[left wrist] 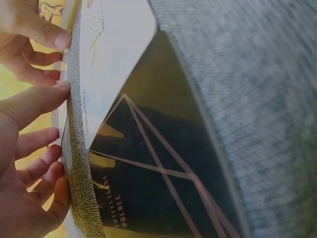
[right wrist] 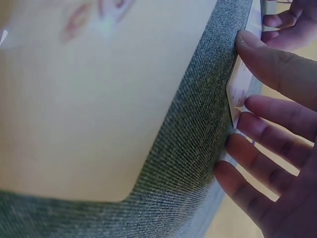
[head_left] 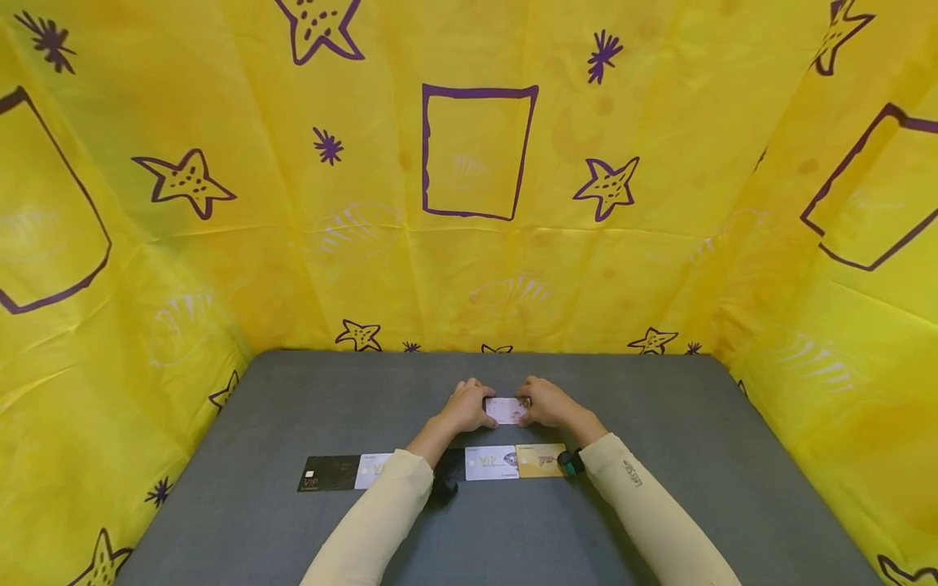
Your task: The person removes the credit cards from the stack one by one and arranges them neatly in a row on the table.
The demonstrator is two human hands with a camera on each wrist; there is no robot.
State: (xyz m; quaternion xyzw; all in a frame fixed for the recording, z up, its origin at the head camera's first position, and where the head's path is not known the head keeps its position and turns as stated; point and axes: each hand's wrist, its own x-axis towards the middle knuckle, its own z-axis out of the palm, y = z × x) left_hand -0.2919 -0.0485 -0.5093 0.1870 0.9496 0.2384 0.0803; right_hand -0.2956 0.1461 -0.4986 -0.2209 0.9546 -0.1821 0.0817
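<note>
A small white card (head_left: 506, 410) with faint print lies on the dark grey table between my two hands. My left hand (head_left: 466, 407) grips its left end, thumb on the near edge and fingers around the far side. At the opposite end, my right hand (head_left: 548, 403) holds the card the same way; in the right wrist view the thumb (right wrist: 277, 69) and fingertips meet its edges. Nearer to me runs a row of cards laid edge to edge: a black VIP card (head_left: 330, 474), a white card (head_left: 371, 470), a dark card (head_left: 452, 462), a white VIP card (head_left: 489, 462) and a gold card (head_left: 538, 461).
My left sleeve (head_left: 384, 513) passes over the row and hides part of it. A dark wrist device (head_left: 570, 463) on the right arm overlaps the gold card's right end. Yellow cloth (head_left: 476, 268) with purple drawings walls the table (head_left: 308, 407) at the back and both sides.
</note>
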